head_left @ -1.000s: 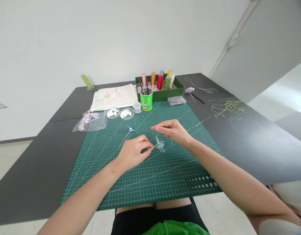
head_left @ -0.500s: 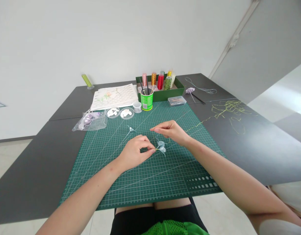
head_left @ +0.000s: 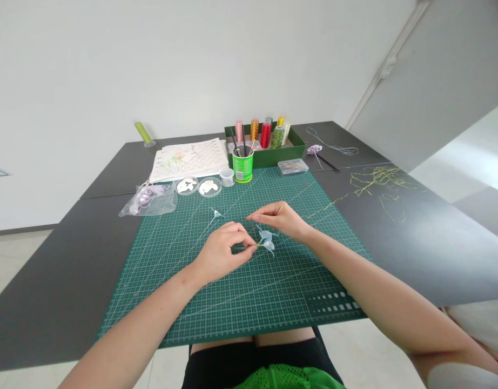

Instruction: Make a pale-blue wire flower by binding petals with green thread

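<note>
Over the green cutting mat (head_left: pixel 241 302), my left hand (head_left: pixel 222 251) pinches the stem of a small pale-blue translucent petal flower (head_left: pixel 267 241). Just behind the flower my right hand (head_left: pixel 279 219) has its fingertips pinched together on a thin yellow-green thread (head_left: pixel 334 202) that trails off to the right across the table. A second small petal on a wire (head_left: pixel 217 214) lies on the mat behind my left hand.
At the mat's far edge stand a green cup of tools (head_left: pixel 242 165), a green box of thread spools (head_left: pixel 267 141), two dishes of white petals (head_left: pixel 198 187), a plastic bag (head_left: pixel 148 200), a clear case (head_left: pixel 292 167) and paper sheets (head_left: pixel 189 159). Tangled thread (head_left: pixel 381 181) lies right.
My right hand has shifted slightly left and down toward the flower; the flower has turned a little in my left fingers.
</note>
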Demonstrator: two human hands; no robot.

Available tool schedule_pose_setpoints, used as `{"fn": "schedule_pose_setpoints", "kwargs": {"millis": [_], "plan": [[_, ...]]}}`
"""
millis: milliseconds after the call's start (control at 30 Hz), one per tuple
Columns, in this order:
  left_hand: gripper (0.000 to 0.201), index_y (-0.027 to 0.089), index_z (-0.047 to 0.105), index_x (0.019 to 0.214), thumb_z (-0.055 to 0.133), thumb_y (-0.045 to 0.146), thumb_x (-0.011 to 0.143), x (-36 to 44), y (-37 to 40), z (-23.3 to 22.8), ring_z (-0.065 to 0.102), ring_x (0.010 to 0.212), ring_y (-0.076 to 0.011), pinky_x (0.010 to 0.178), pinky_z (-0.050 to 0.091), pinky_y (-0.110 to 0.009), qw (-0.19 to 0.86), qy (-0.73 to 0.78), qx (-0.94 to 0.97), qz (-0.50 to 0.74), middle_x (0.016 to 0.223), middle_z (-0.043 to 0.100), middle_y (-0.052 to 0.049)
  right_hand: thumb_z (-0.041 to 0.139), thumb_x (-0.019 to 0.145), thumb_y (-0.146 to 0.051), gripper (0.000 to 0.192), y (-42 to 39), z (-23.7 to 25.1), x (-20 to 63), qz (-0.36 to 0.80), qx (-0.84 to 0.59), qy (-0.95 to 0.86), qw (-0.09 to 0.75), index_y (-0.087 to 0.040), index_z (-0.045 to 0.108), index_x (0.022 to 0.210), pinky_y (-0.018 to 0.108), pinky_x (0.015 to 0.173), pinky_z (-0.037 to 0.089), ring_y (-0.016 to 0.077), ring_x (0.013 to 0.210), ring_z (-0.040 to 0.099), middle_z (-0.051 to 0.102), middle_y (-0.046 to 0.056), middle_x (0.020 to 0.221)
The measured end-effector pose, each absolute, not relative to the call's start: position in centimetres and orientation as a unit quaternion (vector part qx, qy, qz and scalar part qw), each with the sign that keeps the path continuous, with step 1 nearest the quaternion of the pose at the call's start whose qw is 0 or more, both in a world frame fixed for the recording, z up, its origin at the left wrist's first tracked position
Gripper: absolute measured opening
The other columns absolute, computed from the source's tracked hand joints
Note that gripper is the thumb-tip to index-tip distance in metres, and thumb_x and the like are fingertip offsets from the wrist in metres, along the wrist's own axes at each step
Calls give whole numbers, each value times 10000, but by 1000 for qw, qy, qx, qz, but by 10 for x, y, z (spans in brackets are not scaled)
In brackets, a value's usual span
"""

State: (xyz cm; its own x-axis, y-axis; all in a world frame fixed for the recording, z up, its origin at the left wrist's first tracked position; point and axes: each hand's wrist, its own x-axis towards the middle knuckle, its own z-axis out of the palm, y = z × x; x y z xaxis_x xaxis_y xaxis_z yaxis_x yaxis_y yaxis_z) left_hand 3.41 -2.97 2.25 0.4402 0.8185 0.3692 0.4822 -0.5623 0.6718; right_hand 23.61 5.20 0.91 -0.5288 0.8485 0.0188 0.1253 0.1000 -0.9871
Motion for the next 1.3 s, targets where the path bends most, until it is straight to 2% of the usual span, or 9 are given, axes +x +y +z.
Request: {"fn": "schedule_pose_setpoints", "kwargs": {"millis": [100,167,333,433,633,867,1033,1133,1300], "plan": [[116,194,699,752,706,115,837,32,-30,23,616,737,-140,714,474,-278,218,411,802,374,762,661,6,750,774,-401,281,55,7,237,562,-364,-673,315,-151,824,879,265,619,422,139,693,595,749,54,809],[102,197,708,772,702,126,846,31,-29,24,612,727,-134,698,472,-268,205,425,791,391,766,653,5,756,758,-408,276,57,6,238,561,-362,-678,307,-151,817,838,266,623,417,137,681,589,743,49,791],[126,193,689,752,665,133,860,27,-28,28,546,638,-111,577,420,-231,156,466,753,436,715,600,12,751,766,-481,338,57,10,240,527,-371,-718,265,-145,792,771,243,526,276,81,536,401,577,-23,569],[126,190,677,748,659,149,865,26,-26,29,494,586,-99,531,390,-220,130,495,732,449,685,543,21,718,808,-480,347,54,14,241,526,-356,-731,250,-142,799,820,244,502,224,72,513,339,549,-29,556],[122,185,682,779,643,177,894,22,-22,25,479,558,-85,532,398,-215,85,539,711,444,739,574,18,703,839,-430,302,48,19,241,563,-299,-732,241,-149,809,864,242,508,286,91,552,454,711,34,730],[99,190,726,895,630,203,914,21,-20,19,485,532,-71,561,422,-212,47,556,719,414,806,629,15,729,825,-487,351,42,22,239,590,-283,-714,250,-153,819,888,242,489,260,82,525,399,654,10,644],[122,202,743,951,640,249,905,23,-19,21,472,511,-70,540,416,-214,98,576,693,422,797,618,18,738,819,-492,369,41,23,238,600,-283,-704,253,-141,818,902,242,482,215,70,520,329,574,-15,580],[116,204,755,894,657,265,881,23,-18,23,456,509,-76,537,408,-224,152,578,668,444,745,597,22,746,809,-503,377,41,22,238,607,-284,-698,253,-140,812,891,243,476,200,69,517,313,531,-28,556],[177,189,743,814,691,354,845,21,-14,23,401,483,-78,480,349,-226,279,574,598,484,682,595,21,696,855,-499,372,38,20,237,664,-279,-628,294,-143,774,931,248,453,153,67,473,213,307,-90,493]]}}
